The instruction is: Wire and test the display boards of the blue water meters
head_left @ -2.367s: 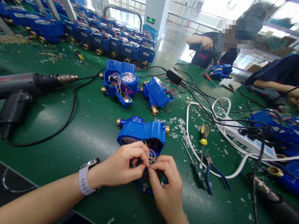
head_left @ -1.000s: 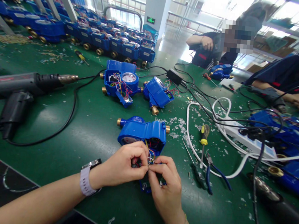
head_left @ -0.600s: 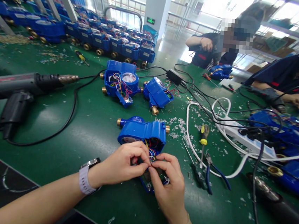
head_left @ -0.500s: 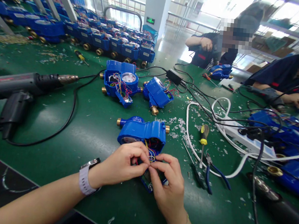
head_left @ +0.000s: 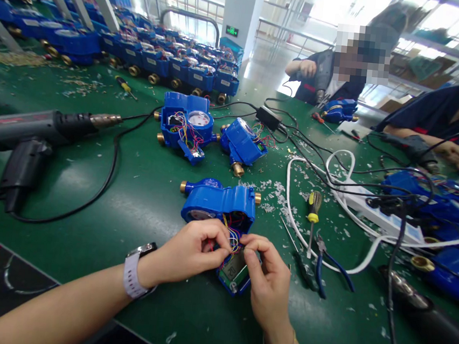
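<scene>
Left fingers (head_left: 213, 258) pinch thin multicoloured wires (head_left: 232, 239); right fingers (head_left: 263, 245), now drawn away from the left, hold unclear, leave exposed one grey-screened green circuit board (head_left: 232, 271), before the blue, brass-ended meter housing (head_left: 215, 201) on the green worktop (head_left: 84, 250).

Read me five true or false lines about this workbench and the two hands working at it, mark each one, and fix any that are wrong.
1. A watch with a pale lilac strap is on the left wrist, behind the left hand. True.
2. The blue-handled metal pliers lie to the left of both hands. False: the pliers lie to the right of the right hand.
3. The grey-and-black heat gun with a metal nozzle lies on the green table, untouched by either hand. True.
4. The right hand grips the yellow-and-black-handled screwdriver beside the pliers. False: the screwdriver lies on the table.
5. Thin coloured wires show between the two hands. True.
</scene>
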`<action>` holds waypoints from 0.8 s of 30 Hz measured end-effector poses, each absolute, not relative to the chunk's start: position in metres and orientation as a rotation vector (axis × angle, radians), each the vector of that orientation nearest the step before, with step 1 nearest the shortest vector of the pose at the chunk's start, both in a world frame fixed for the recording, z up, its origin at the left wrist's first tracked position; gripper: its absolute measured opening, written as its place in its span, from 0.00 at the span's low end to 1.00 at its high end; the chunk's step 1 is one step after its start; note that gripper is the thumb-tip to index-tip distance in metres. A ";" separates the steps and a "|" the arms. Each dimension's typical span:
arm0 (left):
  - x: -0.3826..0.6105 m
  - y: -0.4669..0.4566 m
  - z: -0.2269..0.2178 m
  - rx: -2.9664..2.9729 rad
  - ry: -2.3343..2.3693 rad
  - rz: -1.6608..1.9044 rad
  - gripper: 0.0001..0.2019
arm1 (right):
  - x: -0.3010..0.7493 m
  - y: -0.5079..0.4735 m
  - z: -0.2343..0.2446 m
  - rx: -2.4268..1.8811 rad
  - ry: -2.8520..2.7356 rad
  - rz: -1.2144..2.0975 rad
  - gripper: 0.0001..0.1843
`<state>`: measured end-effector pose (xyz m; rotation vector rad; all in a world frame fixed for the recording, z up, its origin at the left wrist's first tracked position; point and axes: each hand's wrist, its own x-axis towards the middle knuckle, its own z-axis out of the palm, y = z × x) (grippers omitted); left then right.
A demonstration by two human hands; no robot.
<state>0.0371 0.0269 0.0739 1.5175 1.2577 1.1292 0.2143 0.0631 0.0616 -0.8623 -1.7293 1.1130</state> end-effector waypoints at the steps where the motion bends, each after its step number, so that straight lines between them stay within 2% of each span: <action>1: 0.037 0.027 0.074 1.466 1.268 1.099 0.04 | 0.215 0.064 0.061 -0.871 -1.732 1.100 0.07; 9: 0.036 0.029 0.077 1.287 1.288 1.000 0.07 | 0.218 0.064 0.056 -0.876 -1.774 1.076 0.13; 13: 0.037 0.030 0.076 1.319 1.280 1.038 0.07 | 0.220 0.065 0.055 -0.870 -1.810 1.174 0.08; 14: 0.038 0.030 0.076 1.323 1.281 1.045 0.07 | 0.221 0.065 0.055 -0.876 -1.835 1.224 0.11; 18: 0.037 0.029 0.075 1.339 1.304 1.037 0.07 | 0.225 0.068 0.059 -0.928 -1.968 1.442 0.34; 20: 0.036 0.029 0.075 1.351 1.303 1.029 0.08 | 0.226 0.069 0.061 -0.915 -2.064 1.520 0.43; 22: 0.034 0.029 0.075 1.372 1.304 1.035 0.10 | 0.227 0.069 0.062 -0.864 -2.125 1.541 0.47; 24: 0.032 0.029 0.075 1.393 1.306 1.048 0.12 | 0.228 0.068 0.063 -0.842 -2.111 1.535 0.44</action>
